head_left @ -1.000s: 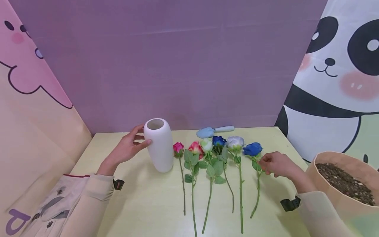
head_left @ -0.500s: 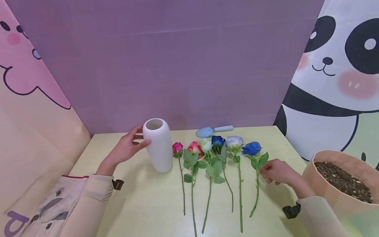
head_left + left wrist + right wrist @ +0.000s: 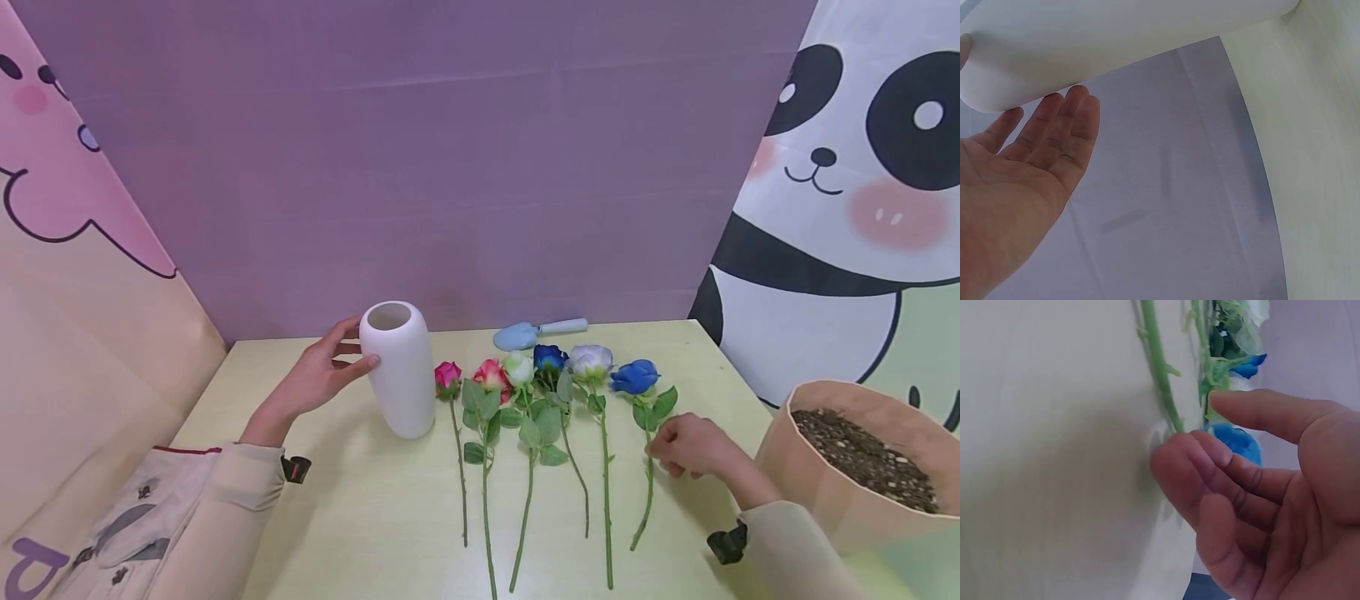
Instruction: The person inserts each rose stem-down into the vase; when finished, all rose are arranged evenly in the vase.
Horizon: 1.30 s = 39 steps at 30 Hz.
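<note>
To the left of your left hand (image 3: pixel 309 382), and lower in the head view, you see one purple letter (image 3: pixel 47 553) on the cream backdrop (image 3: pixel 82 350). It lies slanted, a rounded bowl against a straight stroke; you cannot tell whether it is b, d, p or q. You can read no other lettering.

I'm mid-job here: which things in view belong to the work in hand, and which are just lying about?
Likely in the job:
white vase, held by the left hand
bright blue rose, right hand at its stem
probably the other five flowers

Apparently lying about, untouched:
blue trowel
soil pot
</note>
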Each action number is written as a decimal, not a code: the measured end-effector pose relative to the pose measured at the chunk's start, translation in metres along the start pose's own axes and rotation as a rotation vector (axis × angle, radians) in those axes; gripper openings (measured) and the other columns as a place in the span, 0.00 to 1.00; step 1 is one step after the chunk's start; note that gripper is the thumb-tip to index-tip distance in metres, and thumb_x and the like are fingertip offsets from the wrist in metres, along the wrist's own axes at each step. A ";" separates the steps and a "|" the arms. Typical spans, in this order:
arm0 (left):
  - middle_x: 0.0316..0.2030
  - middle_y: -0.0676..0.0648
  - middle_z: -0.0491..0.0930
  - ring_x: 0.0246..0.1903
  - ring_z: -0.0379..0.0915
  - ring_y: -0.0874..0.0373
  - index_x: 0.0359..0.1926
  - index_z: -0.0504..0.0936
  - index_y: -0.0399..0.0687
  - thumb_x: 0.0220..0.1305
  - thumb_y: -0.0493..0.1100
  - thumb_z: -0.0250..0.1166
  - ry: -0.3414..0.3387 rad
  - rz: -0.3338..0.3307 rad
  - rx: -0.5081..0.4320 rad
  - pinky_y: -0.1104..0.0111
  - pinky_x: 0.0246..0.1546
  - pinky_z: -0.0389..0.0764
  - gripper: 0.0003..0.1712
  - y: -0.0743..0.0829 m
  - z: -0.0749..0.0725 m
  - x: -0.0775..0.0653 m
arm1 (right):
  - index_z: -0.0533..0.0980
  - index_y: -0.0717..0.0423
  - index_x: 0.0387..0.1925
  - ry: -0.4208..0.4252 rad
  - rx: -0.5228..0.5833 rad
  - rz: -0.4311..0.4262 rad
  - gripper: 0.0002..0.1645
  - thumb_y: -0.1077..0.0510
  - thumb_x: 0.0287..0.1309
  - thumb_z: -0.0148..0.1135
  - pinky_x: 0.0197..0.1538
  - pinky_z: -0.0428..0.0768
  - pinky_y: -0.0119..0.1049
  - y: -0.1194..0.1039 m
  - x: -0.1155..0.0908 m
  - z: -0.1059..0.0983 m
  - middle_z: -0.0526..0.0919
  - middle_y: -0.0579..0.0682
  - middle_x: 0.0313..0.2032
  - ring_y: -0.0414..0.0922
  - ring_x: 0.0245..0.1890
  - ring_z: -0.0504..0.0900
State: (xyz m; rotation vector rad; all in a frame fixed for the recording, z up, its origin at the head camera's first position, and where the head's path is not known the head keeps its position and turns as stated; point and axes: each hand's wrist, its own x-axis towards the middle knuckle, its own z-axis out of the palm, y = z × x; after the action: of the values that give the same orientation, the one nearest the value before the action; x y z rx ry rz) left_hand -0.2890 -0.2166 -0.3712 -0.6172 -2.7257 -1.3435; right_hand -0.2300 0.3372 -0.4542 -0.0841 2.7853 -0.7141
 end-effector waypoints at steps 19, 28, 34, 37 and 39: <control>0.67 0.44 0.69 0.62 0.74 0.43 0.76 0.56 0.57 0.66 0.59 0.66 -0.002 0.000 -0.018 0.48 0.61 0.78 0.44 0.002 -0.001 -0.002 | 0.76 0.53 0.14 0.043 -0.086 0.098 0.19 0.52 0.58 0.65 0.21 0.68 0.32 -0.009 0.003 0.008 0.75 0.44 0.12 0.41 0.16 0.71; 0.66 0.43 0.69 0.62 0.74 0.43 0.76 0.56 0.56 0.66 0.58 0.66 -0.002 0.000 -0.005 0.48 0.61 0.78 0.44 0.003 0.000 -0.001 | 0.80 0.56 0.19 0.036 -0.014 0.123 0.12 0.57 0.56 0.65 0.24 0.80 0.33 -0.006 0.004 0.004 0.81 0.46 0.15 0.40 0.17 0.80; 0.66 0.41 0.69 0.62 0.74 0.42 0.76 0.56 0.53 0.68 0.57 0.65 0.005 0.010 0.011 0.48 0.62 0.78 0.43 0.002 0.000 0.000 | 0.81 0.58 0.23 0.027 0.032 0.116 0.08 0.59 0.54 0.64 0.25 0.83 0.34 -0.001 0.008 0.003 0.82 0.47 0.16 0.40 0.18 0.81; 0.66 0.41 0.69 0.62 0.74 0.42 0.76 0.56 0.53 0.68 0.57 0.64 0.006 0.007 0.011 0.48 0.62 0.78 0.43 0.002 0.000 0.000 | 0.82 0.58 0.25 0.021 0.044 0.095 0.08 0.59 0.55 0.63 0.26 0.83 0.34 0.000 0.007 0.001 0.82 0.48 0.17 0.41 0.18 0.81; 0.67 0.41 0.69 0.62 0.74 0.42 0.76 0.56 0.54 0.68 0.57 0.65 0.005 0.004 0.011 0.48 0.62 0.78 0.43 0.002 0.000 0.000 | 0.81 0.58 0.25 0.021 0.066 0.090 0.08 0.59 0.56 0.62 0.26 0.83 0.34 -0.001 0.006 0.000 0.82 0.48 0.18 0.41 0.18 0.81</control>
State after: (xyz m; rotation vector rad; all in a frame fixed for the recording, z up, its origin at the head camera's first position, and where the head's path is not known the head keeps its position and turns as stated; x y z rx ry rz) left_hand -0.2881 -0.2158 -0.3700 -0.6170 -2.7247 -1.3263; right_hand -0.2357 0.3354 -0.4552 0.0612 2.7625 -0.7882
